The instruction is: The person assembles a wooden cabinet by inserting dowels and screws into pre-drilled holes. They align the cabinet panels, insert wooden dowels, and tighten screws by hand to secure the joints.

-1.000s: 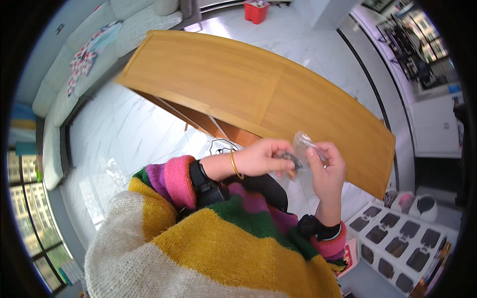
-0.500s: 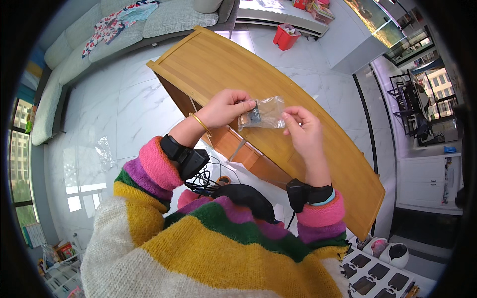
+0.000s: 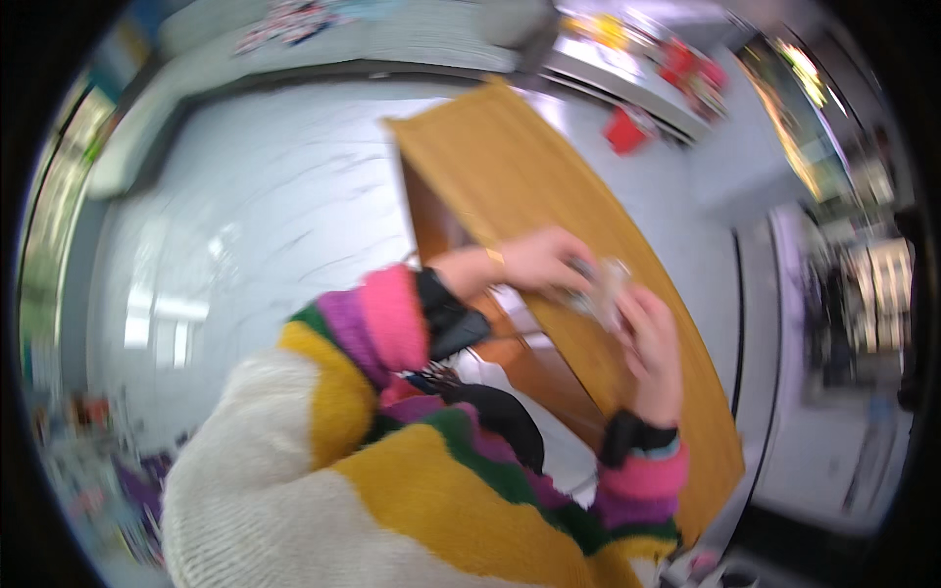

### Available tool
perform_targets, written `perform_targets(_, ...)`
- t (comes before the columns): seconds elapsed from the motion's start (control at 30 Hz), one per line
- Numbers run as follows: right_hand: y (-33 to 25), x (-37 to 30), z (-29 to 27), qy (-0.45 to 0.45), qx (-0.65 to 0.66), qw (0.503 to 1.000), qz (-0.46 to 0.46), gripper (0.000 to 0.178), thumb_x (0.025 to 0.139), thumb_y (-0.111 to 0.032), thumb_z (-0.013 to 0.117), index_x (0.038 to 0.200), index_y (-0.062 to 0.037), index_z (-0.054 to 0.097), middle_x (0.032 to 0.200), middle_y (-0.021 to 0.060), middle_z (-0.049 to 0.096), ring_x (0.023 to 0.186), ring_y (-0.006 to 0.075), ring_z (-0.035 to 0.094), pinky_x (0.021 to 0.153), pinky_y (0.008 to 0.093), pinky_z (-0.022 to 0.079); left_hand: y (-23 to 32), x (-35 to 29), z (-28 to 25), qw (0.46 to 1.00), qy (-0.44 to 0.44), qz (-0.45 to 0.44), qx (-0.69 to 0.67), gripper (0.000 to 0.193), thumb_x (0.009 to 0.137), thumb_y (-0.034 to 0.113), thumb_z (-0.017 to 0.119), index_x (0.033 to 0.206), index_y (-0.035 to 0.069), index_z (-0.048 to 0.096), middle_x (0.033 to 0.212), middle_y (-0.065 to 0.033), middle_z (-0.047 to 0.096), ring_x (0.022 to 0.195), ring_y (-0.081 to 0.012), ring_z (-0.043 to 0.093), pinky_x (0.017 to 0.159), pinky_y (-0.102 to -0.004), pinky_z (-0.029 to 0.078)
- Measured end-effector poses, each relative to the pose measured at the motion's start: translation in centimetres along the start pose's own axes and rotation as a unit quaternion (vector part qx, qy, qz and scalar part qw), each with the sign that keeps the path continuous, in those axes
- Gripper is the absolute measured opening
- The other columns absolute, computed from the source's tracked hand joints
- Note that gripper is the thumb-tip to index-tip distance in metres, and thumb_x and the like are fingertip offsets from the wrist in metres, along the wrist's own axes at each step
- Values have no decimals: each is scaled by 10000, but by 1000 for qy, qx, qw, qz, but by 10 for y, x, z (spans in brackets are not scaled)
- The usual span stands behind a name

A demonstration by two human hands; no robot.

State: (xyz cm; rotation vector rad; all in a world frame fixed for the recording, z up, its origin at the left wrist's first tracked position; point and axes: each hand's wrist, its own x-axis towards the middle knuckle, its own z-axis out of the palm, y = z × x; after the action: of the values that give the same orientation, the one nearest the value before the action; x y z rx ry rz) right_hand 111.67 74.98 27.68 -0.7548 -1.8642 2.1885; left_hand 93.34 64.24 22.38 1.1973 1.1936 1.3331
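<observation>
One wooden desk, room toward end edges; one plastic bag, pinched in grip of left hand, right hand

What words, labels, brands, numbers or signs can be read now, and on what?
None can be read; the picture is motion-blurred.
Clear plastic bag between the left hand and right hand: too blurred to tell any print.
Red container on the floor: likewise.
Wooden top: no lettering visible.
</observation>
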Motion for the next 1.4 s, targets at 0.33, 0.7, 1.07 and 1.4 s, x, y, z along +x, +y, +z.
perform_targets(0.33, 1, -15, 8, -12, -123, 992, 34, 93, 789, -61, 637, 842, -45, 563, 718, 2, 573, 598, 56, 500, 540, 172, 380, -18, -44, 45, 968, 209, 129, 43, 182, 709, 75, 617, 856, 3, 536, 734, -81, 580, 640, -188, 569, 587, -297, 461)
perform_targets(0.7, -1, 14, 37, -11, -310, 946, -96, 125, 794, -86, 654, 740, -20, 563, 674, -19, 539, 593, 41, 450, 541, 180, 354, -19, -33, 47, 968, 169, 60, -174, 194, 825, 212, 582, 761, 41, 518, 671, 1, 524, 578, -74, 463, 503, -236, 388)
perform_targets(1.07, -7, 11, 52, 43, -271, 952, -134, 84, 818, -26, 562, 748, -19, 516, 686, 25, 542, 589, 86, 492, 548, 220, 402, -24, -52, 18, 977, 179, 64, -97, 151, 873, 195, 569, 860, 45, 575, 765, 25, 562, 698, -47, 504, 607, -206, 428)
perform_targets(1.4, -12, 9, 46, 65, -490, 845, -206, 200, 727, -86, 562, 891, -65, 675, 705, 138, 570, 591, 252, 557, 540, 319, 428, -7, -52, 13, 973, 117, 54, -190, 236, 816, 20, 589, 1049, 26, 549, 872, -16, 569, 798, -96, 576, 732, -232, 484)
